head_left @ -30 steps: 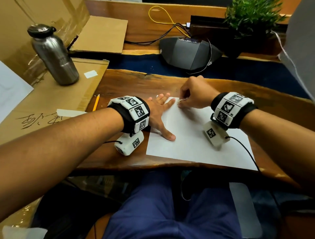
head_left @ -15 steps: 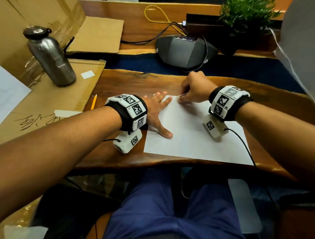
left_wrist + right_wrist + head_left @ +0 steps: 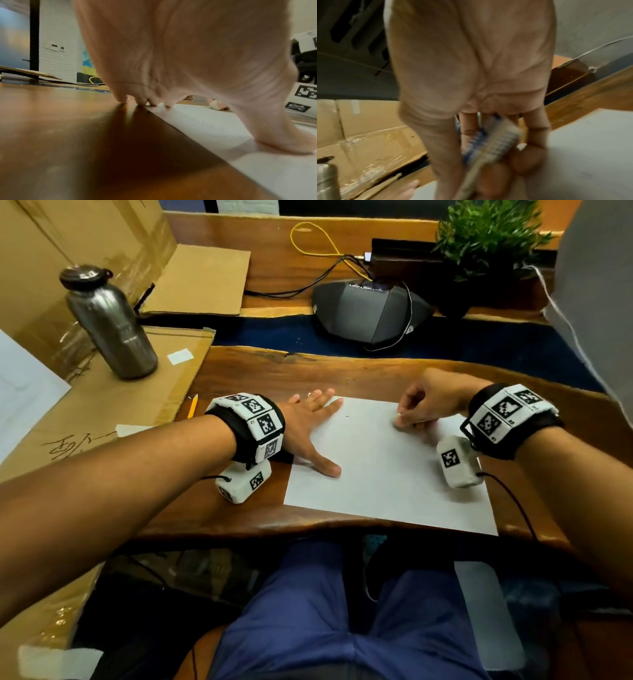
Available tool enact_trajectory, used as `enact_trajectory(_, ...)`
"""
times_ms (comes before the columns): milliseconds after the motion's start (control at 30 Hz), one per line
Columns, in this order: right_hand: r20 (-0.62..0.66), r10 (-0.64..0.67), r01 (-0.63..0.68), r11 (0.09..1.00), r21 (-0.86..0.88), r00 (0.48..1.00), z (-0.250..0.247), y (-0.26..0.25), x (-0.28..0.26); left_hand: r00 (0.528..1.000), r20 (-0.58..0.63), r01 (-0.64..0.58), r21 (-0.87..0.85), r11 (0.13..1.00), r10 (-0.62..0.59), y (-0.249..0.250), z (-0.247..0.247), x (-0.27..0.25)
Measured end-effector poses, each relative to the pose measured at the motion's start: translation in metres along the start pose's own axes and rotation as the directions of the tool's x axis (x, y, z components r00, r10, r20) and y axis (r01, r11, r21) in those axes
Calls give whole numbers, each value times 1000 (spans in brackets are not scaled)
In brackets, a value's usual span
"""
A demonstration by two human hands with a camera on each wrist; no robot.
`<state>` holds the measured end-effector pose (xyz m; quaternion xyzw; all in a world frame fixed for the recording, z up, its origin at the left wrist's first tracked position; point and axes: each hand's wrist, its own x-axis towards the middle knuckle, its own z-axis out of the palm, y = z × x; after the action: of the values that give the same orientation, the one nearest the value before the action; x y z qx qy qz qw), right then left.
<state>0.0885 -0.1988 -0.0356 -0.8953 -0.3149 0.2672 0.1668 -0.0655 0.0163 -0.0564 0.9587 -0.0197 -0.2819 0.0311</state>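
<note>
Left hand (image 3: 305, 428) lies flat, fingers straight and spread, pinning the paper sheet (image 3: 387, 474) at its far-left corner. The thumb is on the sheet; in the left wrist view the outer fingertips (image 3: 122, 99) land on bare wood just past the paper's edge. Right hand (image 3: 428, 402) is curled and pinches a small eraser block (image 3: 491, 142) between thumb and fingers. The block is white with a blue-and-white wrapper, and its white end (image 3: 399, 415) is down on the sheet near the far edge, right of centre. The right wrist view is motion-blurred, so the grip detail is soft. The sheet lies flat on the wooden desk (image 3: 342, 371), its near edge close to the desk's front edge. A tiny dark mark (image 3: 347, 416) sits on the paper just beside the left fingertips. A yellow pencil (image 3: 193, 406) lies on the desk left of the left wrist, beside the flattened cardboard (image 3: 102, 405). A steel bottle (image 3: 109, 326) stands upright on that cardboard. A grey conference phone (image 3: 370, 309) and a potted plant (image 3: 489, 237) sit further back.
</note>
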Motion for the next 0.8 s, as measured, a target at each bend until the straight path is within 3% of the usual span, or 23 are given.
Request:
enact_trajectory(167,-16,-5,6,996,84,1000,4,12,1,999,35,-36,25,999,35,5,-14,-12)
enact_trajectory(267,18,2,-4,995,100,1000,2,11,3,979,0,-201,103,974,202,3,-12,-14)
enact_trajectory(367,29,-2,-1,996,89,1000,1,12,5,907,-11,-408,228,884,422,5,3,-17)
enact_trajectory(433,43,5,-9,996,90,999,1,12,6,835,18,-534,275,800,551,14,16,-23)
enact_trajectory(500,55,10,-15,996,88,998,0,11,7,784,57,-605,292,741,618,19,25,-24)
enact_trajectory(533,61,12,-17,996,85,998,0,11,7,784,68,-609,280,742,618,18,25,-21)
enact_trajectory(600,70,17,-23,996,81,997,-1,10,7,829,66,-553,254,794,556,8,17,-9)
enact_trajectory(700,78,25,-32,996,81,997,-2,9,8,923,27,-379,249,891,384,-11,-7,17)
enact_trajectory(800,88,32,-40,995,93,996,-2,9,8,968,14,-244,267,932,249,-22,-27,39)
